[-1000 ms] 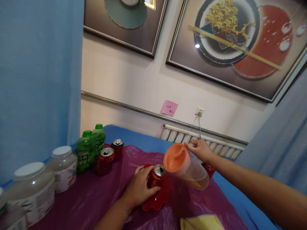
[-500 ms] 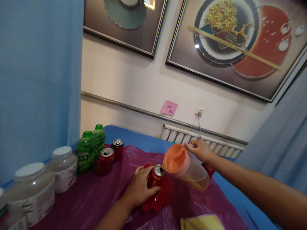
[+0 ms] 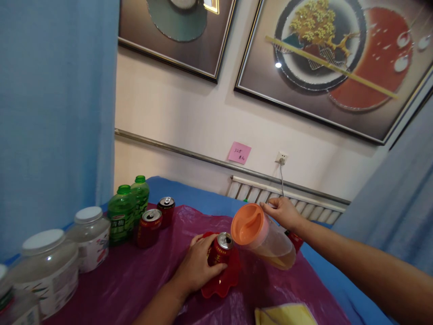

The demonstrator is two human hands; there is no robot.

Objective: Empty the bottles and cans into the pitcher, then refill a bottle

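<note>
My left hand (image 3: 199,266) is wrapped round a red drink can (image 3: 219,253) that stands upright on a red scallop-edged dish (image 3: 218,289). The can's top is open. In my right hand (image 3: 284,212) is a clear plastic pitcher (image 3: 270,246) with an orange lid (image 3: 248,224), gripped at its far side; the handle is mostly hidden. The pitcher tilts left, its lid close beside the can's top. Some light brown liquid (image 3: 282,261) lies low in it. I cannot make out a stream between pitcher and can.
On the left of the purple plastic sheet (image 3: 135,284) stand two red cans (image 3: 149,228), two green bottles (image 3: 121,216) and white-lidded jars (image 3: 47,271). A yellow cloth (image 3: 286,314) lies at the front. Another red can (image 3: 295,240) is partly hidden behind the pitcher.
</note>
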